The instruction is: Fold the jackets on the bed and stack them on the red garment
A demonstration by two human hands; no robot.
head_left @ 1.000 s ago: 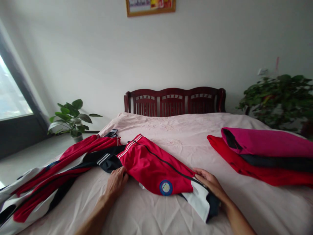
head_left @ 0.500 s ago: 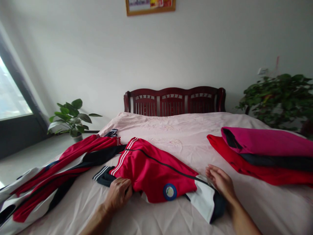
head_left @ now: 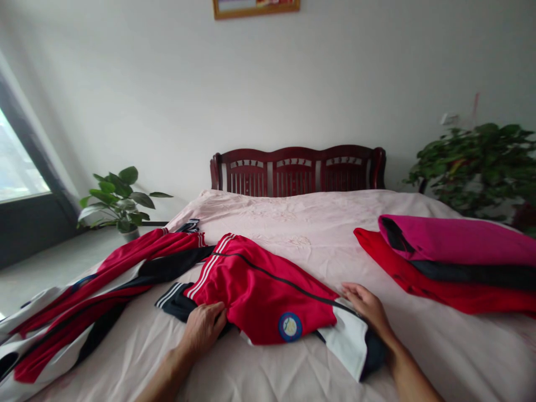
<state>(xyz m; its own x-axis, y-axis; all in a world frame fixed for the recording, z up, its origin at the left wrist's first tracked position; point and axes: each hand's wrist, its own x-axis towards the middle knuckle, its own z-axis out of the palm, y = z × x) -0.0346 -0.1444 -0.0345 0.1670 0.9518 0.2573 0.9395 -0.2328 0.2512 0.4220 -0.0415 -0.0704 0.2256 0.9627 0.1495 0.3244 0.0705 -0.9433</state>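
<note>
A red track jacket (head_left: 268, 285) with a dark zip line, white-striped hem, round blue badge and white and navy shoulder part lies partly folded on the bed. My left hand (head_left: 205, 328) is closed on its near edge, beside a navy striped cuff (head_left: 173, 298). My right hand (head_left: 368, 310) rests by the white shoulder part at the jacket's right end. Its fingers are stretched out, held close together, with the fingertips at or just over the fabric. Whether they touch it, I cannot tell.
More red, white and navy jackets (head_left: 113, 279) lie loosely spread on the left of the bed. On the right is a folded pile with a magenta garment (head_left: 460, 240) above a red one (head_left: 452, 293). A wooden headboard (head_left: 293, 170) and potted plants (head_left: 121, 195) stand beyond.
My right hand has moved left and slightly down, in to the jacket's shoulder part. My left hand keeps its hold on the near edge. The view has shifted slightly.
</note>
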